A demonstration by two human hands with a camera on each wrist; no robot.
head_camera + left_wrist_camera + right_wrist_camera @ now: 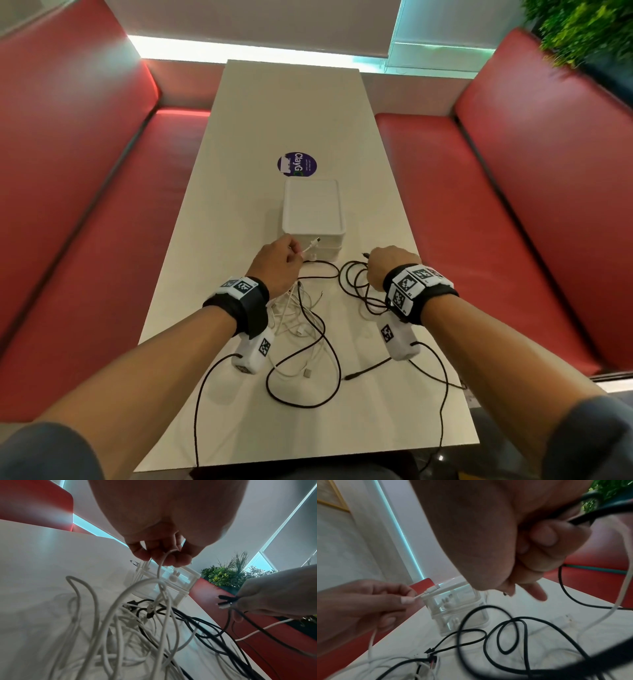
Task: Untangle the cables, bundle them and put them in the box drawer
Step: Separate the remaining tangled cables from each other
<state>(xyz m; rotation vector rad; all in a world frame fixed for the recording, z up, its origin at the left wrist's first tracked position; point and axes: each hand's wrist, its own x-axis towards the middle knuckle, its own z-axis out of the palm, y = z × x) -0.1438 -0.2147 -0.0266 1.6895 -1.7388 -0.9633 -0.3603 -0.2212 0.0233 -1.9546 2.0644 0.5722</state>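
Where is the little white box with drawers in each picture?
Head view: the box sits mid-table, just beyond both hands.
Left wrist view: box at centre, under the left hand.
Right wrist view: box at centre-left.
Shared landmark: the white cable plug pinched beside it.

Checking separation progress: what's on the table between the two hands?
Head view: black cable loops cross the table between left hand and right hand; drawer box just behind.

A long pale desk (291, 113) is running away between two red padded benches, one (85, 205) on the left and one (513, 205) on the right. Cool light is glowing along the far wall (260, 20), and green foliage (582, 31) is showing at the upper right. A round purple sticker (296, 164) is sitting on the desk.
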